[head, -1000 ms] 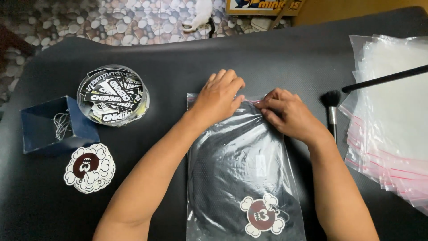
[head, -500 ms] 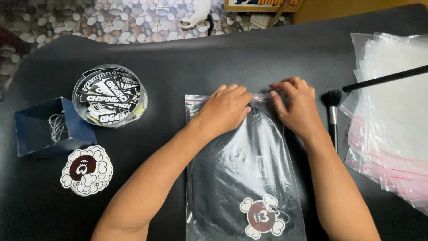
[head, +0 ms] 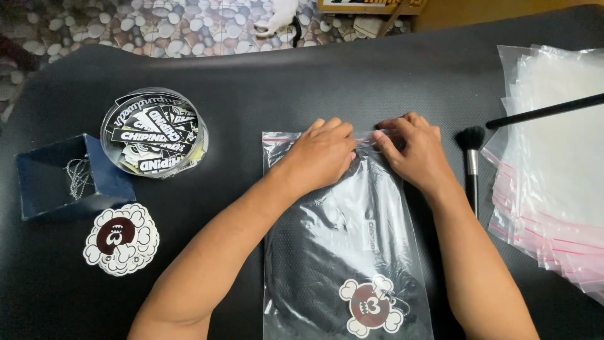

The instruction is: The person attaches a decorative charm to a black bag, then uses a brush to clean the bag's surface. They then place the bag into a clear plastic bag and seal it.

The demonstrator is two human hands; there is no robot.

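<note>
Fingertips of both hands press flat along the zip strip at the top of the clear bag (head: 343,245) under them; left hand (head: 321,154) anchors, right hand (head: 412,151) should pinch outward evenly.

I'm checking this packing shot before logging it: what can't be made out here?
- Head view: the seal of the clear zip bag under the left hand and right hand; both cover it.
- The bag's lower end: cut off by the bottom edge.
- The stack of clear bags: cut off at the right edge.
- The blue box: contents too small.
</note>
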